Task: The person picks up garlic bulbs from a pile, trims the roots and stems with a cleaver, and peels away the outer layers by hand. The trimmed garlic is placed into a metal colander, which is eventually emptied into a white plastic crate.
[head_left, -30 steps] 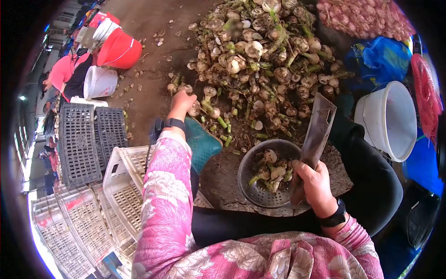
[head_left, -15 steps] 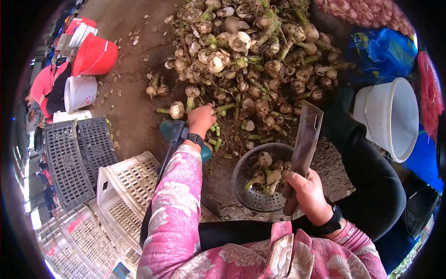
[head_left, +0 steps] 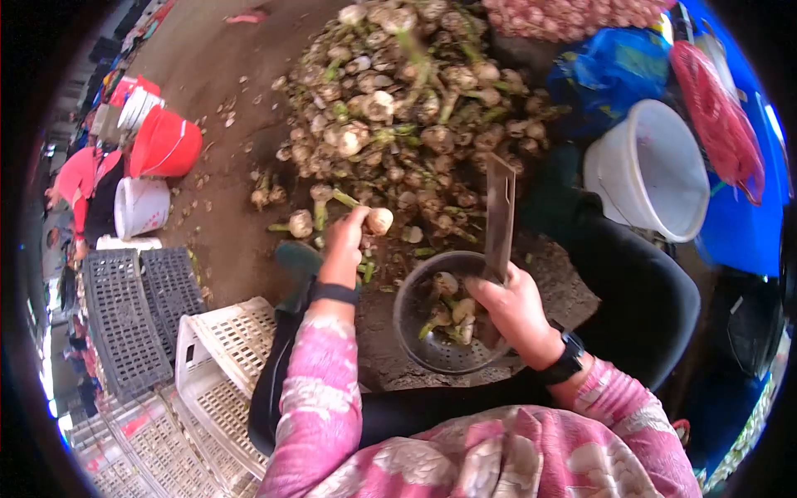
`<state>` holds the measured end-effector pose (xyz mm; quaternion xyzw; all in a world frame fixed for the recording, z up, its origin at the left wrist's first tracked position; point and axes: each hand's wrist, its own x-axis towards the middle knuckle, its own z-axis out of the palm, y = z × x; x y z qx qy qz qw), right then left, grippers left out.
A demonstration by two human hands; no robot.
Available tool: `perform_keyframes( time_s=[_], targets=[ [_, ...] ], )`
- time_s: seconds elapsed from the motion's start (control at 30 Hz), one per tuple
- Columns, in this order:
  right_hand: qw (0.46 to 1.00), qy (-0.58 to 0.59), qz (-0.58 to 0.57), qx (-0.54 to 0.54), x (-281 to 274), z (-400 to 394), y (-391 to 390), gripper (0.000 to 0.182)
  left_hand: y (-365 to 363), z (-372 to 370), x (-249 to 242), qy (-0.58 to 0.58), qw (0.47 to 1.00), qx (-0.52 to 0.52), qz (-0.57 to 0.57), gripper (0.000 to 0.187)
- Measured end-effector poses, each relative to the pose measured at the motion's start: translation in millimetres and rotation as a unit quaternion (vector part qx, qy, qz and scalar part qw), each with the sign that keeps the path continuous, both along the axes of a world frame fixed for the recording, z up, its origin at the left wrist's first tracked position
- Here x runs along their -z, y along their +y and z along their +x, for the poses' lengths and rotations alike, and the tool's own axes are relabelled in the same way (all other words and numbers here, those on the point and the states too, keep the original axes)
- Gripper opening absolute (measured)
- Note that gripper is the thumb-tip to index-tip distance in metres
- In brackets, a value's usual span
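Note:
My left hand is closed on a garlic bulb; the pale, round head shows to the right of my fingers and a green stem sticks up behind them. In my right hand I grip a cleaver with a long, dull metal blade pointing up and away from me. Below the blade sits a metal colander with several garlic bulbs in it, partly hidden by my right hand. Beyond both hands lies a big pile of dirty, stemmed garlic.
White crates and black crates stand to my left, near a red bucket and a white bucket. Another person is at far left. On my right are a large white bucket, a blue bag and red netting.
My left hand has come up from the pile's near edge, and the garlic bulb now shows clearly in it. The cleaver stays in my right hand, more upright. The view has shifted.

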<state>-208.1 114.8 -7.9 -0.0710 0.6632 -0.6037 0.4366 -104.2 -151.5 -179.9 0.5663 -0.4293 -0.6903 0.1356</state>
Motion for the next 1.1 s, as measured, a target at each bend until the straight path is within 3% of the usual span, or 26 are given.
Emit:
perform_keyframes(
  time_s=[0.03, 0.07, 0.1, 0.17, 0.2, 0.23, 0.27, 0.3, 0.33, 0.37, 0.4, 0.5, 0.53, 0.57, 0.67, 0.7, 0.73, 0.8, 0.83, 0.87, 0.9, 0.93, 0.97, 1.0, 1.03, 1.1],
  targets=[
    [0.997, 0.057, 0.041, -0.006, -1, -6, 2, 0.020, 16, -10, -40, 0.061, 0.993, 0.066, 0.076, 0.025],
    [0.999, 0.029, 0.038, 0.022, -17, -12, -2, 0.022, 35, -21, -87, 0.123, 0.972, 0.133, 0.152, 0.023],
    [0.996, 0.070, 0.049, 0.030, -35, -17, -5, 0.024, 74, -38, -123, 0.157, 0.978, 0.080, 0.108, 0.020],
    [0.988, 0.152, -0.010, -0.004, -49, -23, 1, 0.027, 124, -47, -185, 0.169, 0.973, 0.133, 0.080, 0.024],
    [0.972, 0.228, -0.030, -0.035, -60, -28, 6, 0.030, 128, -41, -179, 0.177, 0.967, 0.160, 0.090, 0.027],
    [0.973, 0.221, 0.014, -0.068, -78, -28, 12, 0.030, 138, -36, -193, 0.179, 0.963, 0.185, 0.085, 0.029],
    [0.926, 0.371, -0.067, 0.016, -53, -18, 9, 0.029, 139, -29, -187, 0.151, 0.975, 0.144, 0.081, 0.032],
    [0.941, 0.334, -0.048, -0.005, -49, -17, 17, 0.036, 151, -33, -220, 0.157, 0.955, 0.239, 0.083, 0.034],
    [0.959, 0.262, -0.100, 0.035, -50, -16, 18, 0.033, 144, -22, -209, 0.158, 0.962, 0.222, 0.008, 0.035],
    [0.974, 0.197, -0.090, 0.069, -56, -21, 19, 0.032, 134, -13, -195, 0.142, 0.943, 0.263, -0.143, 0.038],
    [0.984, 0.125, -0.088, 0.096, -61, -24, 21, 0.030, 128, -6, -195, 0.018, 0.921, 0.266, -0.285, 0.040],
    [0.978, -0.018, -0.155, 0.141, -68, -18, 29, 0.029, 138, 12, -211, 0.092, 0.768, 0.315, -0.550, 0.055],
    [0.980, 0.003, -0.162, 0.118, -69, -15, 30, 0.030, 148, 14, -216, 0.115, 0.696, 0.324, -0.630, 0.058],
    [0.981, 0.025, -0.169, 0.096, -71, -11, 29, 0.031, 160, 9, -229, 0.119, 0.687, 0.352, -0.625, 0.064],
    [0.975, 0.091, -0.188, 0.080, -75, 5, 27, 0.030, 166, 13, -232, 0.032, 0.757, 0.395, -0.520, 0.063],
    [0.976, 0.085, -0.186, 0.078, -75, 7, 28, 0.029, 168, 16, -236, -0.008, 0.747, 0.397, -0.533, 0.062],
    [0.977, 0.077, -0.184, 0.074, -76, 9, 30, 0.028, 170, 18, -238, 0.041, 0.751, 0.397, -0.526, 0.064],
    [0.966, 0.206, -0.145, 0.055, -70, 7, 32, 0.028, 170, 29, -236, 0.130, 0.759, 0.382, -0.512, 0.068],
    [0.955, 0.264, -0.134, 0.027, -73, 8, 34, 0.028, 172, 32, -240, 0.113, 0.782, 0.353, -0.501, 0.060],
    [0.949, 0.293, -0.111, 0.033, -68, 7, 38, 0.026, 167, 37, -232, 0.179, 0.841, 0.318, -0.400, 0.057],
    [0.973, 0.193, -0.115, -0.060, -92, -6, 67, 0.026, 180, 39, -244, 0.253, 0.838, 0.296, -0.383, 0.055],
    [0.913, 0.398, -0.093, -0.022, -88, -9, 68, 0.026, 180, 44, -250, 0.184, 0.832, 0.291, -0.434, 0.057],
    [0.947, 0.311, -0.047, -0.072, -88, -10, 72, 0.027, 186, 52, -260, 0.239, 0.863, 0.254, -0.366, 0.058],
    [0.942, 0.332, -0.020, -0.047, -85, -9, 72, 0.025, 206, 46, -282, 0.315, 0.857, 0.244, -0.328, 0.061],
    [0.930, 0.364, 0.013, -0.057, -90, -7, 73, 0.025, 208, 54, -292, 0.269, 0.900, 0.220, -0.264, 0.065],
    [0.911, 0.410, -0.011, -0.042, -91, -4, 67, 0.024, 227, 53, -321, 0.251, 0.887, 0.240, -0.305, 0.062]
  ],
)
